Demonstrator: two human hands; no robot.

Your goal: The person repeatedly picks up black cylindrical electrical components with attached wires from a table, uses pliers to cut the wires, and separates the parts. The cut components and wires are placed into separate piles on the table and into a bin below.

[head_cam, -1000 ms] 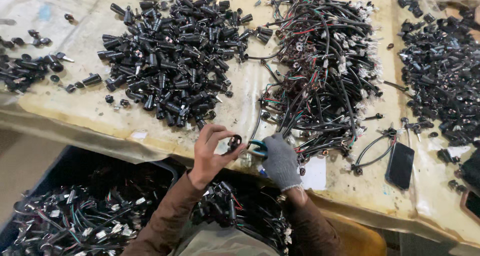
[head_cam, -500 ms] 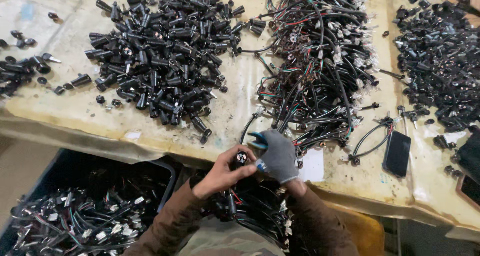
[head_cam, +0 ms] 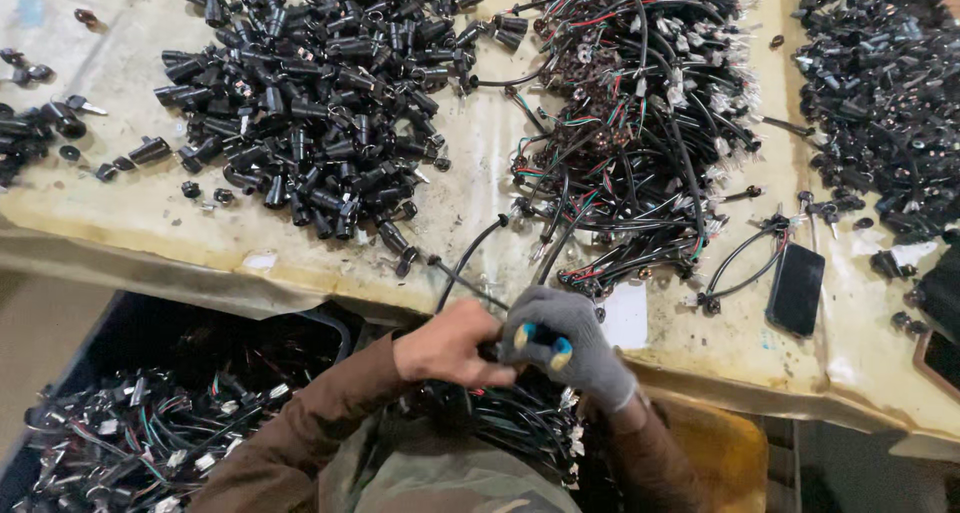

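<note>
**Snag risk at desk edge**

While both hands work at lower centre: bare left hand (head_cam: 450, 345) curled shut on a small black connector, gloved right hand (head_cam: 565, 343) pinched around the same part (head_cam: 492, 351), mostly hidden between them. Black cable (head_cam: 470, 258) running up from the grip toward the wire tangle (head_cam: 640, 123) at upper centre. Likely to drag neighbouring leads off the desk (head_cam: 480, 143) if pulled. Loose black plug pile (head_cam: 310, 103) at upper left close by, easy to knock. Phone (head_cam: 796, 288) at right beside looped wires, could get swept. Finished bundle (head_cam: 520, 423) on lap, bin of harnesses (head_cam: 130, 433) lower left. Grip slip possible; contact not visible.
</note>
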